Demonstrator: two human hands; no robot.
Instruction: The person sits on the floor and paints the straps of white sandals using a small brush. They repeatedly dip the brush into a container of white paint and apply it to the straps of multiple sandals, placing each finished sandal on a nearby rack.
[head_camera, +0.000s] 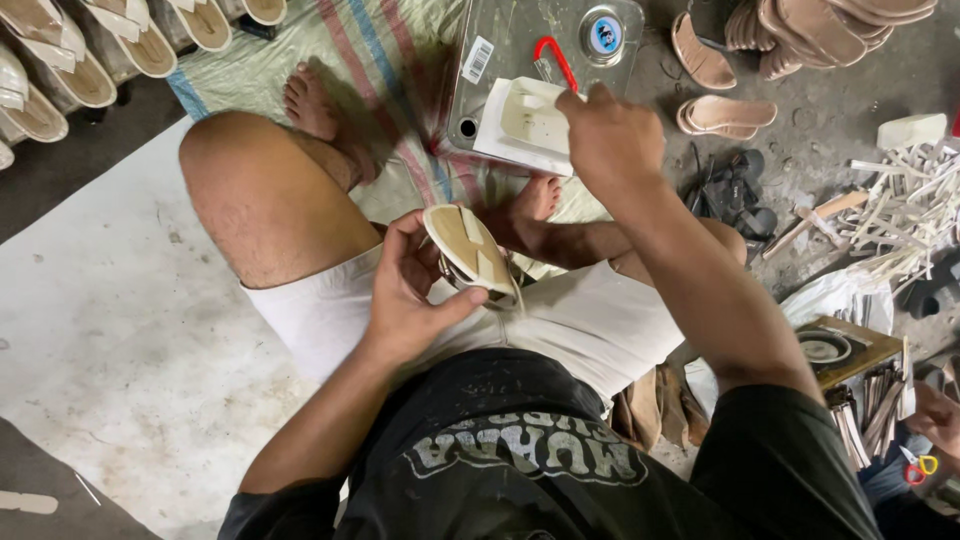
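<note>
Nearest the camera, the left hand (405, 300) is cradling a tan sandal sole (468, 250) over the lap, at about six o'clock from the white tray. Its fingers are curling around the sole's left edge while the thumb is pressing along the lower rim, so the sole is being pinched face-up and tilted, with straps lying across it. For a clean job, that grip should probably be staying firm at the edges only, keeping skin off the upper face.

Farther out, at roughly twelve o'clock, the right hand (610, 135) is reaching over the white tray (520, 125), which is resting on a flat metal can (500, 40) on the striped mat (385, 60). Its fingers are bunched downward, pressed together; whether they are pinching a tool cannot be told. A red handle (553, 55) is showing just beyond them. Judging by this, a steady wrist matters here.

Beyond, at one o'clock, finished sandals (725, 112) are lying on the floor (820, 115), with strap offcuts (900, 200) at three o'clock.
</note>
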